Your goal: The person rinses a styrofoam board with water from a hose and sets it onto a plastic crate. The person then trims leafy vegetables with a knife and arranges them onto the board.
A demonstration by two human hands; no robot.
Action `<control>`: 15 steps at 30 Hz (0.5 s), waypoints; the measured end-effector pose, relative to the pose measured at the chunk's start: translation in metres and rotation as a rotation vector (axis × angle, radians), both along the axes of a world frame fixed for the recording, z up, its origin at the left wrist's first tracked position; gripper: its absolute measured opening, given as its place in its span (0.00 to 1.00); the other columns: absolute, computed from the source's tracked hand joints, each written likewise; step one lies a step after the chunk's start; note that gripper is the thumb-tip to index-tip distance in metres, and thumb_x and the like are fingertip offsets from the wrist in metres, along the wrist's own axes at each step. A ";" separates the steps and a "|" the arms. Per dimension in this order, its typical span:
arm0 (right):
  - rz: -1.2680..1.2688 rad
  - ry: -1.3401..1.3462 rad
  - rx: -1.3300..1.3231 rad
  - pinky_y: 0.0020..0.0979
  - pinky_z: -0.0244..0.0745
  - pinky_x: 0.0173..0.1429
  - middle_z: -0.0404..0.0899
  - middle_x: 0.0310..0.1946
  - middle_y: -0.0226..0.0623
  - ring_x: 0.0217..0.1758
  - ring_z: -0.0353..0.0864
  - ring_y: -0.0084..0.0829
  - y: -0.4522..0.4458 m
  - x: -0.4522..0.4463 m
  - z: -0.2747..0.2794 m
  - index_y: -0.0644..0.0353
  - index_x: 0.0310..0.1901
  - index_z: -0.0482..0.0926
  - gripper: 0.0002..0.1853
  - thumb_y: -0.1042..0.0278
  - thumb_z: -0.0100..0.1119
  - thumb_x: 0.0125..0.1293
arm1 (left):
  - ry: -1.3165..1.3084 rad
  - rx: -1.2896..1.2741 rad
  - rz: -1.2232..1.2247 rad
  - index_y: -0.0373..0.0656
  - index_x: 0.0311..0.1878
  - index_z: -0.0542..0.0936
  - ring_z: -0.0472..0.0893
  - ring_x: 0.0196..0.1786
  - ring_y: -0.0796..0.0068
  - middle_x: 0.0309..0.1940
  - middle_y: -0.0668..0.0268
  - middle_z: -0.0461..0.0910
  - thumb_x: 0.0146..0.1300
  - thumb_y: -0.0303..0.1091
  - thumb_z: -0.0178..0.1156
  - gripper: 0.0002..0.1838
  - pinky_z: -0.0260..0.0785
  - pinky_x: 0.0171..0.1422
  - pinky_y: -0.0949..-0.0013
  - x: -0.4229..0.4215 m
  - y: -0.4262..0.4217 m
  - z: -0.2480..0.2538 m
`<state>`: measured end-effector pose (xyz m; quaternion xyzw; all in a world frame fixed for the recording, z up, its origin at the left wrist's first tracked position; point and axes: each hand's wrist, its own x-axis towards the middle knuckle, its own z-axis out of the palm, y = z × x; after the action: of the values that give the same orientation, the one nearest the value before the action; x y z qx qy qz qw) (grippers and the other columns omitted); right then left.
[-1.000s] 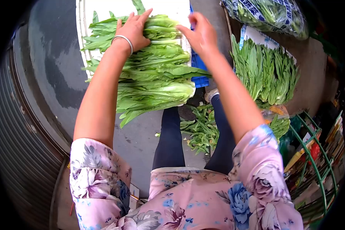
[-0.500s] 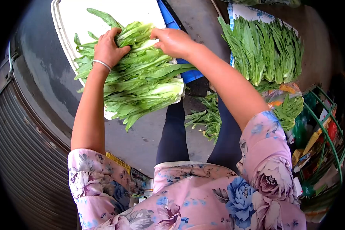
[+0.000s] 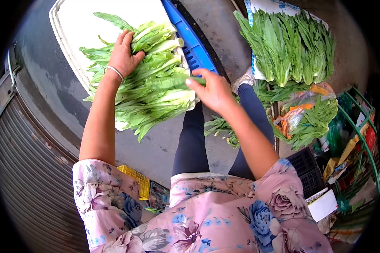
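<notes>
Yellow crate (image 3: 136,179): nearest you, on the floor by your left sleeve.
Floor leaves (image 3: 216,126): scraps lying by your right leg, partly hidden behind your forearm.
Leafy greens (image 3: 152,103): piled on the near part of the white board (image 3: 80,31), pale cut ends toward the board's right edge, leaf tips toward its left edge and some hanging past the near edge.
Right grip (image 3: 215,92): thumb and fingers pinch the end of a long leaf (image 3: 166,82), just beside the board's right edge; the leaf lies across the top of the pile.
Left grip (image 3: 124,59): laid on the greens farther up the board, fingers side by side and thumb spread away; you pinch nothing there that shows.
Handling: expect each stalk to be light, its leaf limp and easily torn or creased, its base stiffer; any wetness would make it slide.
Where to hold: take several stalks together near the pale bases, with your other palm flat under or over the leaves; a leaf pulled by its tip alone could rip.
Blue crate (image 3: 190,36): shows past the board's right edge; whether it carries the board, you cannot tell.
Second row of greens (image 3: 291,50): well apart to your right, on a printed sheet (image 3: 270,6), bases at its near edge.
</notes>
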<state>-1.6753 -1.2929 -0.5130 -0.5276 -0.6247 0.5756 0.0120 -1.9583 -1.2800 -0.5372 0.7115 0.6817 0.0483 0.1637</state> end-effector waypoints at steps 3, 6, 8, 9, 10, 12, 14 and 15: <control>-0.271 0.052 0.243 0.39 0.71 0.33 0.76 0.28 0.43 0.30 0.76 0.44 -0.015 -0.018 0.043 0.59 0.36 0.74 0.07 0.68 0.50 0.58 | -0.157 -0.245 0.197 0.35 0.57 0.63 0.69 0.51 0.51 0.48 0.48 0.69 0.41 0.36 0.62 0.36 0.62 0.57 0.63 0.007 0.011 0.011; -0.307 0.313 -0.063 0.38 0.68 0.48 0.72 0.45 0.50 0.45 0.73 0.45 -0.073 -0.071 0.086 0.62 0.51 0.69 0.20 0.71 0.52 0.55 | -0.321 -0.281 0.167 0.40 0.61 0.60 0.69 0.54 0.56 0.51 0.49 0.67 0.44 0.41 0.64 0.40 0.61 0.58 0.63 0.009 0.018 0.021; 0.344 0.559 -0.419 0.38 0.63 0.57 0.69 0.51 0.49 0.53 0.69 0.44 -0.100 -0.083 0.106 0.57 0.55 0.68 0.24 0.68 0.55 0.54 | -0.229 -0.320 0.100 0.42 0.62 0.59 0.66 0.58 0.55 0.56 0.48 0.63 0.45 0.47 0.65 0.42 0.60 0.60 0.62 0.011 0.024 0.026; 0.638 0.633 -0.441 0.38 0.61 0.62 0.67 0.54 0.49 0.57 0.67 0.44 -0.104 -0.082 0.108 0.55 0.56 0.67 0.26 0.66 0.56 0.53 | -0.150 -0.320 0.066 0.43 0.63 0.59 0.64 0.60 0.54 0.59 0.47 0.60 0.46 0.51 0.65 0.43 0.59 0.61 0.62 0.015 0.026 0.028; 0.743 0.724 -0.376 0.38 0.64 0.59 0.72 0.49 0.46 0.53 0.71 0.42 -0.094 -0.078 0.101 0.55 0.54 0.69 0.25 0.64 0.57 0.52 | -0.073 -0.331 0.064 0.44 0.63 0.59 0.62 0.61 0.53 0.60 0.47 0.58 0.46 0.54 0.64 0.43 0.58 0.62 0.61 0.023 0.034 0.032; 0.175 0.711 -0.298 0.37 0.71 0.47 0.75 0.38 0.47 0.43 0.76 0.43 -0.073 -0.038 0.083 0.57 0.48 0.71 0.19 0.69 0.54 0.52 | 0.098 -0.301 0.096 0.46 0.62 0.61 0.61 0.62 0.50 0.62 0.46 0.56 0.45 0.61 0.61 0.44 0.58 0.62 0.58 0.034 0.039 0.037; -0.233 0.533 -0.569 0.32 0.73 0.41 0.77 0.37 0.41 0.37 0.77 0.33 -0.035 0.030 0.044 0.60 0.45 0.72 0.16 0.69 0.57 0.54 | 0.203 -0.150 0.155 0.45 0.60 0.63 0.62 0.61 0.50 0.59 0.45 0.59 0.48 0.56 0.61 0.39 0.59 0.60 0.56 0.061 0.048 0.042; -0.470 0.408 -0.408 0.29 0.72 0.38 0.77 0.33 0.38 0.33 0.76 0.29 -0.024 0.071 0.011 0.60 0.43 0.73 0.13 0.69 0.56 0.55 | 0.211 -0.025 0.136 0.45 0.59 0.64 0.63 0.61 0.50 0.58 0.46 0.61 0.50 0.53 0.61 0.36 0.59 0.60 0.56 0.070 0.052 0.036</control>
<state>-1.6042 -1.3169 -0.5021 -0.5226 -0.3437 0.7630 0.1628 -1.8884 -1.2284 -0.5013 0.6627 0.7423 -0.0245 0.0963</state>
